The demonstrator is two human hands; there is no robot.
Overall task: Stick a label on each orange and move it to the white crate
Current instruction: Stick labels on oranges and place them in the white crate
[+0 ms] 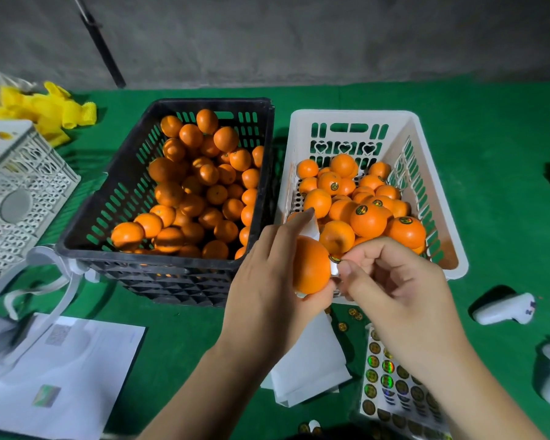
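oranges fill two crates on the green cloth (pixel 185 328): the black crate (pixel 115 198) at 11 o'clock holds unlabelled fruit, the white crate (pixel 438 198) at 1 o'clock holds fruit bearing round dark labels. in front of the gap between them the left hand (pixel 261 287) grips one orange (pixel 310 265), fingers curled round its far side, together with a strip of white backing paper (pixel 311 225) that sticks up behind the fruit. the right hand (pixel 394 281) pinches a round label (pixel 334 258) between thumb and forefinger, right against the orange's 3 o'clock side; its other fingers are curled in. a label sheet (pixel 391 382) lies at 5 o'clock under the right forearm, loose stickers just above it, spent white backing sheets (pixel 308 366) beside it. at 3 o'clock lies a white controller (pixel 505 309); at 8 o'clock printed papers (pixel 64 376); at 9 o'clock a pale lattice crate (pixel 23 192); at 10 o'clock yellow foam netting (pixel 51 112).
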